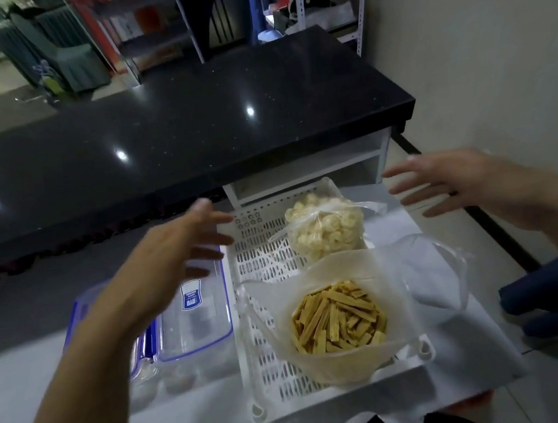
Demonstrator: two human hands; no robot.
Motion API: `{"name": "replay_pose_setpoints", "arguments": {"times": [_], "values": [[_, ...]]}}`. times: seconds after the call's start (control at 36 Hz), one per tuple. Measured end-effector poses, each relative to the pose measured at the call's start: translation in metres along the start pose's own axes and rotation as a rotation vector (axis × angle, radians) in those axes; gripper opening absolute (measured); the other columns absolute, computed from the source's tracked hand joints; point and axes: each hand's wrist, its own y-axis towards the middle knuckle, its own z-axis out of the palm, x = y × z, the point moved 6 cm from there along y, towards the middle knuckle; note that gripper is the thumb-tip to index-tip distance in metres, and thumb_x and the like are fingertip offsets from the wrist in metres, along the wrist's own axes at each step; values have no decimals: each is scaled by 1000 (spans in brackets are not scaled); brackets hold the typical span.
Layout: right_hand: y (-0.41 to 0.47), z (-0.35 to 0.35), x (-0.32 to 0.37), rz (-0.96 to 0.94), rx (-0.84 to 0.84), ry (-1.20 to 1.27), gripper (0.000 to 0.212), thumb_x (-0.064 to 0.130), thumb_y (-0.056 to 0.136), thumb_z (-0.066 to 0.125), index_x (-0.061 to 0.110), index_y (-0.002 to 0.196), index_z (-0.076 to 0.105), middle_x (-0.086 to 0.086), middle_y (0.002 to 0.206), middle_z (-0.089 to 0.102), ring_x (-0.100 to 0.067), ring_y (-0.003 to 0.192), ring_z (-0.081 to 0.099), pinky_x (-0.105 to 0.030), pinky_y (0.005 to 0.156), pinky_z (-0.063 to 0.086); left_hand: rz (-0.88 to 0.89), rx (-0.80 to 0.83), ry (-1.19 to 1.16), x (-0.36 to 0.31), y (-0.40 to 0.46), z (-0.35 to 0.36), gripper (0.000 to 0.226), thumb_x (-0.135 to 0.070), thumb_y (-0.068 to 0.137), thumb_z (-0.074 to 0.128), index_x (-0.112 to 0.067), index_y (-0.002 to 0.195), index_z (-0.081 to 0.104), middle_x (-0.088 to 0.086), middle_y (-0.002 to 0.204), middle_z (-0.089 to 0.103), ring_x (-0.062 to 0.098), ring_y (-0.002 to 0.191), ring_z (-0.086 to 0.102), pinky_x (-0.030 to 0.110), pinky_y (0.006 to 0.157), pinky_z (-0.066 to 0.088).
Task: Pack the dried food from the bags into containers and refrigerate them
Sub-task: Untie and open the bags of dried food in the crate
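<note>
A white perforated plastic basket (256,269) sits on a white-covered low table. An open clear bag of yellow dried sticks (338,317) lies in its near half. A tied clear bag of pale round dried pieces (327,228) lies in the far half. Left of the basket stand clear containers with blue-rimmed lids (196,320). My left hand (175,253) hovers above the containers by the basket's left edge, fingers spread and holding nothing. Above the table's right side, my right hand (453,182) is spread too, holding nothing.
A black stone counter (159,131) runs across behind the table, with a white shelf unit (311,170) under it. A cream wall is on the right. A dark blue object (551,293) sits on the floor at right. Shelves and furniture stand beyond the counter.
</note>
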Motion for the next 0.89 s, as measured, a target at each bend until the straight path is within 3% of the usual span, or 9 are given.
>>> {"name": "replay_pose_setpoints", "arguments": {"times": [0.08, 0.17, 0.25, 0.39, 0.56, 0.64, 0.69, 0.78, 0.89], "values": [[20, 17, 7, -100, -28, -135, 52, 74, 75, 58, 48, 119, 65, 28, 112, 66, 7, 103, 62, -26, 83, 48, 36, 53, 183, 3, 35, 29, 63, -78, 80, 50, -40, 128, 62, -18, 119, 68, 0, 106, 64, 37, 98, 51], [54, 34, -2, -115, -26, -290, 50, 63, 81, 65, 45, 128, 60, 18, 133, 59, -6, 121, 55, -29, 89, 44, 60, 122, 339, 10, 67, 68, 60, -61, 86, 62, -34, 138, 53, -10, 138, 58, 8, 118, 57, 27, 91, 48], [85, 50, -11, -126, 2, -431, 54, 54, 89, 64, 41, 140, 51, 7, 149, 49, -16, 134, 47, -33, 98, 42, 71, 121, 408, 19, 93, 102, 62, -53, 87, 69, -31, 141, 51, -3, 147, 52, 16, 128, 53, 31, 96, 46], [112, 74, -24, -112, 48, -545, 59, 48, 92, 62, 36, 146, 44, 0, 148, 51, -20, 126, 53, -34, 97, 47, 130, -22, 472, 27, 117, 133, 72, -49, 79, 79, -28, 140, 49, -2, 145, 50, 20, 129, 49, 35, 102, 42], [112, 83, -29, -123, -77, -454, 58, 45, 87, 69, 37, 141, 50, 3, 137, 59, -17, 117, 58, -33, 90, 50, 85, -82, 146, 49, 128, 139, 85, -28, 69, 91, -31, 137, 40, -3, 146, 41, 12, 119, 46, 17, 84, 42], [108, 87, -30, -109, -128, -342, 63, 39, 79, 78, 33, 138, 55, 3, 131, 62, -17, 113, 60, -36, 91, 53, 11, -22, -135, 58, 129, 137, 100, -10, 65, 91, -33, 145, 36, 0, 146, 41, 18, 126, 50, 34, 95, 55], [104, 89, -28, -119, -146, -243, 64, 34, 76, 82, 31, 135, 58, 4, 127, 63, -15, 110, 60, -37, 91, 53, 3, 10, -246, 59, 126, 134, 99, -1, 65, 90, -32, 144, 40, 0, 142, 46, 12, 116, 58, 33, 84, 61], [100, 95, -27, -134, -115, -98, 66, 25, 75, 84, 31, 136, 57, 6, 125, 61, -14, 111, 59, -38, 90, 56, 1, 11, -219, 60, 121, 123, 93, 0, 66, 88, -34, 142, 45, -1, 144, 44, 19, 119, 58, 39, 86, 61], [92, 104, -26, -149, -50, 124, 64, 20, 76, 84, 37, 133, 59, 15, 119, 60, -10, 106, 62, -24, 75, 59, 35, 18, -182, 57, 111, 99, 86, 0, 69, 86, -38, 137, 50, 1, 143, 46, 25, 118, 61, 44, 89, 60]]}}
